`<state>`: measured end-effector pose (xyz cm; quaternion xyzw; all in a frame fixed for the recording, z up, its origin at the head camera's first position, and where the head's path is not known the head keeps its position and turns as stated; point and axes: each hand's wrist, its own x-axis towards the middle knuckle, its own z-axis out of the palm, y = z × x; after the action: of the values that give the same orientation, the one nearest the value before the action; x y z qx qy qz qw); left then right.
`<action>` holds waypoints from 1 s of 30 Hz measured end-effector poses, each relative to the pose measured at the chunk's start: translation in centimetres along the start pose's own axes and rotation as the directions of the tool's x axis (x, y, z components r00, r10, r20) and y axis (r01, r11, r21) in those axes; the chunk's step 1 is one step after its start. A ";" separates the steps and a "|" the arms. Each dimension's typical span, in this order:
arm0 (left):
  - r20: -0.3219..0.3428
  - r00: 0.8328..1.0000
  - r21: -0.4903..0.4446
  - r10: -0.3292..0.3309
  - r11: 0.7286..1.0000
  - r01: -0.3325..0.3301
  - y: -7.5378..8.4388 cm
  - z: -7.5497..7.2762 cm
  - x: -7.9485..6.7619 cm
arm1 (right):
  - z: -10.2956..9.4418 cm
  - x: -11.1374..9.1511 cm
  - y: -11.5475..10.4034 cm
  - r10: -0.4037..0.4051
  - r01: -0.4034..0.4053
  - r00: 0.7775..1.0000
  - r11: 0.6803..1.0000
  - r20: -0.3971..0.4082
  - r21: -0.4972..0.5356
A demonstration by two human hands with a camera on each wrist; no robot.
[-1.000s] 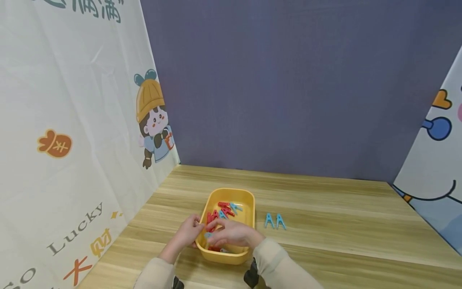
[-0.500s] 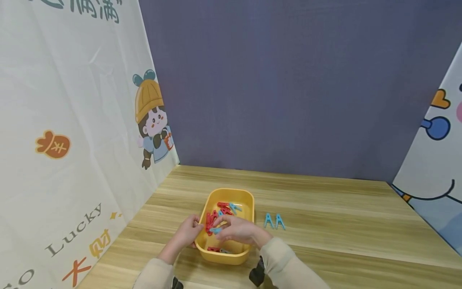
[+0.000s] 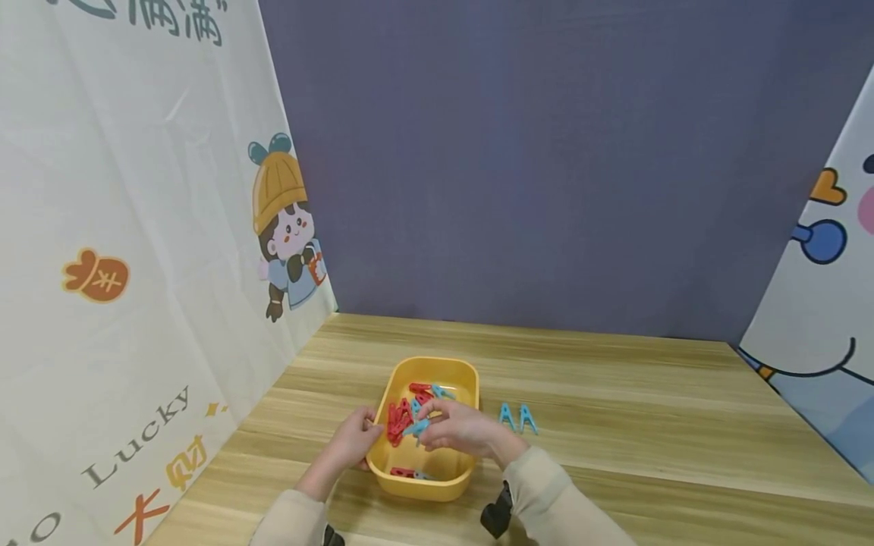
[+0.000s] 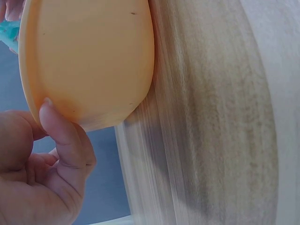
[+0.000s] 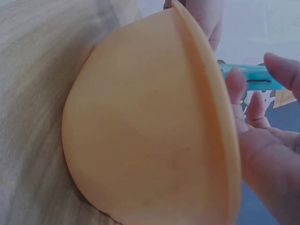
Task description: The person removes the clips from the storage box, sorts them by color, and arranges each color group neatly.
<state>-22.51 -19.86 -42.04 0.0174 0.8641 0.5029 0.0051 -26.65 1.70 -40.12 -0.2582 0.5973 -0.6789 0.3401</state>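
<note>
Pinching blue peg [image 5: 251,75] w/ R hand [image 3: 463,431]; tabletop pegs [image 3: 525,412] head-cam only.

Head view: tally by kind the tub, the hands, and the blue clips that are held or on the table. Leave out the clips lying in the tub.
Tub: 1
Hands (left hand, right hand): 2
Blue clips on the table: 2
Blue clip in the right hand: 1
Total: 6

Left grip [image 3: 356,438] and right grip [image 3: 464,428] both curl in a pinch.
</note>
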 end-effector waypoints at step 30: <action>-0.012 1.000 0.008 0.007 1.000 -0.007 0.0 0.0 -0.1 | -2.1 -2.0 -2.3 -0.104 0.044 0.961 0.972 -0.254 -0.232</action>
<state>-22.45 -19.84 -42.05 0.0173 0.8661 0.4996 -0.0020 -27.30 4.66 -38.02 -0.2242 0.6999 -0.6480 0.2001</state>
